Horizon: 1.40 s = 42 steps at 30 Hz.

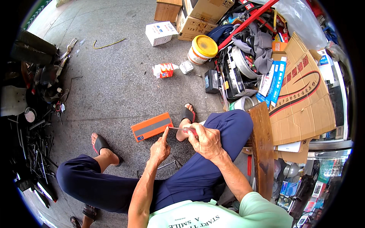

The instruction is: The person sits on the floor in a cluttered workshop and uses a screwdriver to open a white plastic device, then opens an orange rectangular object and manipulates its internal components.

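My right hand (205, 140) is closed round the red handle of a screwdriver (177, 129) above my right thigh. Its thin shaft points left. At the shaft's tip is the stretched index finger of my left hand (160, 149); I cannot tell whether they touch. The other left fingers are curled in, and whatever they may hold is hidden. Just beyond that fingertip, on the floor between my feet, lies an orange box (151, 127) with a dark grey stripe. Below my left hand, a thin metal tool (166, 165) shows partly behind my forearm.
Beside my right leg is a wooden bench (262, 152), with flattened cardboard (304, 102) beyond it. A yellow-lidded bucket (202, 49), a black battery (211, 81) and a red-and-white carton (164, 70) stand ahead. Dark metal parts (36, 148) pile up at left. Another person's foot (89, 212) shows lower left.
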Tool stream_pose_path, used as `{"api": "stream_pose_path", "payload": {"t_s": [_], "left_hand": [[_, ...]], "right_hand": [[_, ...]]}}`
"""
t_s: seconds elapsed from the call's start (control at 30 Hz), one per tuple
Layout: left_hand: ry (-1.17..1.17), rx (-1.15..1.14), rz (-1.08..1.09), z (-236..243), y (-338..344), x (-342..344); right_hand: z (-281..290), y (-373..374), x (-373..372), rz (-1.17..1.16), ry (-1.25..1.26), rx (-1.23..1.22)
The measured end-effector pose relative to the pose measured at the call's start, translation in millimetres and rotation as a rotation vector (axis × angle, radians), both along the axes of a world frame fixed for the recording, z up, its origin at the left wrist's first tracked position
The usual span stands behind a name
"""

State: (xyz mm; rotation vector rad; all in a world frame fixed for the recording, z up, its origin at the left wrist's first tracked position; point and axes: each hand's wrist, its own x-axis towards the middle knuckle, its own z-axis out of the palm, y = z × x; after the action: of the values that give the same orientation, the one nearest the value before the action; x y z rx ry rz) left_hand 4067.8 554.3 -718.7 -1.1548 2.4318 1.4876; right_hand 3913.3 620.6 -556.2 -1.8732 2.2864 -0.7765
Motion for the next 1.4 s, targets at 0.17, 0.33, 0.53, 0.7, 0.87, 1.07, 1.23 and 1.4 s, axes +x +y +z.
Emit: {"api": "stream_pose_path", "payload": {"t_s": [0.17, 0.33, 0.53, 0.7, 0.87, 1.07, 1.23, 1.4], "left_hand": [[-0.003, -0.049, -0.016, 0, 2, -1], [-0.014, -0.089, -0.047, 2, 7, 1], [0.016, -0.165, -0.105, 4, 15, 8], [-0.081, -0.202, -0.185, -3, 14, 20], [0.021, -0.194, -0.097, 0, 10, 19], [-0.006, -0.183, -0.122, 16, 6, 5], [-0.093, -0.189, -0.049, 11, 11, -3], [-0.142, -0.193, -0.068, 15, 8, -5]], "right_hand": [[0, -5, -1, 0.045, 0.027, -0.045], [2, -18, 6, -0.017, 0.091, 0.048], [1, -32, 19, -0.104, 0.237, 0.081], [0, -40, 3, -0.144, 0.217, 0.087], [-15, -36, -7, -0.197, 0.016, 0.003], [-21, -42, -11, -0.262, -0.052, 0.002], [-16, -47, -10, -0.327, -0.06, 0.01], [-14, -45, -11, -0.265, -0.045, -0.007]]}}
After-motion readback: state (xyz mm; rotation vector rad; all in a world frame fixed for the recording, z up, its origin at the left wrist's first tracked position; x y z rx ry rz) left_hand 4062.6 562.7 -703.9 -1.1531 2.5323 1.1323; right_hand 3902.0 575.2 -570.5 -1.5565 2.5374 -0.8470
